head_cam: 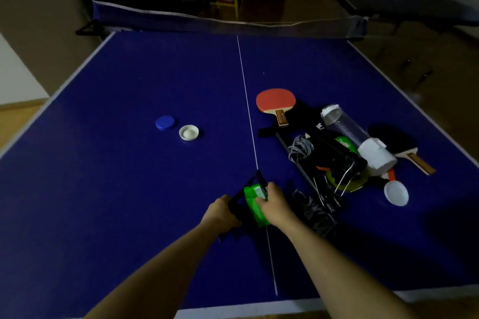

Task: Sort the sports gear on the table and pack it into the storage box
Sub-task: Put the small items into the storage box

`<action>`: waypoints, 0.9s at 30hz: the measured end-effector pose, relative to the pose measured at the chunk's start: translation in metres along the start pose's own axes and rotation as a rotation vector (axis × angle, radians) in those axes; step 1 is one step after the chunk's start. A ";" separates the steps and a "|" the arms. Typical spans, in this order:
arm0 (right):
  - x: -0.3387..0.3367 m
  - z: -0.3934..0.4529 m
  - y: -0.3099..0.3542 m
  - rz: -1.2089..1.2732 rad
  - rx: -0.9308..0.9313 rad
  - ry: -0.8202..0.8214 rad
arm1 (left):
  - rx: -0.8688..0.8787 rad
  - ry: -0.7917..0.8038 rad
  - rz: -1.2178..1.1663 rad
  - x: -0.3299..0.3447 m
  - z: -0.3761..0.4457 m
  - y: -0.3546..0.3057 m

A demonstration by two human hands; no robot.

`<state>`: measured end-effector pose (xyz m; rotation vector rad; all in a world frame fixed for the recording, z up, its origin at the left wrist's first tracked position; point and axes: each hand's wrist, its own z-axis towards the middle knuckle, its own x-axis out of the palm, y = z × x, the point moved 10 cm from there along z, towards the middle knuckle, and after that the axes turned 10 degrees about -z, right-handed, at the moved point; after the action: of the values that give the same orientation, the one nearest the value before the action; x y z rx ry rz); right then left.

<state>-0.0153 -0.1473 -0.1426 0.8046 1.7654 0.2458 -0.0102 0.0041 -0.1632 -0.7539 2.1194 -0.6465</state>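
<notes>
At table centre line, left hand (221, 211) and right hand (273, 201) both grip green-black item (255, 204); dim light, trailing black cords (315, 211) risk snagging.

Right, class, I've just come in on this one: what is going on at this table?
A person stands at a blue table-tennis table and holds a green packet and a black item with both hands: the left hand grips the black item, the right hand grips the packet. To the right lies an unsorted pile: a red paddle, a black paddle, a clear tube and cords. A blue lid and a white lid sit apart on the left. No storage box is in view.
</notes>
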 end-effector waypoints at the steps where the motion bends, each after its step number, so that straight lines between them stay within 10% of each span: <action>1: -0.007 0.004 0.002 0.076 0.006 -0.002 | -0.001 -0.040 -0.074 -0.005 0.002 -0.006; 14: 0.006 0.033 0.047 0.666 0.058 0.171 | -0.071 -0.099 -1.130 -0.030 0.007 -0.026; 27: 0.049 0.084 0.180 1.013 0.041 0.510 | 0.012 -0.212 -1.232 -0.137 0.058 -0.012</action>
<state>0.1247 -0.0018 -0.1129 1.7372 1.6599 1.1634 0.1113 0.0800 -0.1198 -2.0226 1.2637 -1.1033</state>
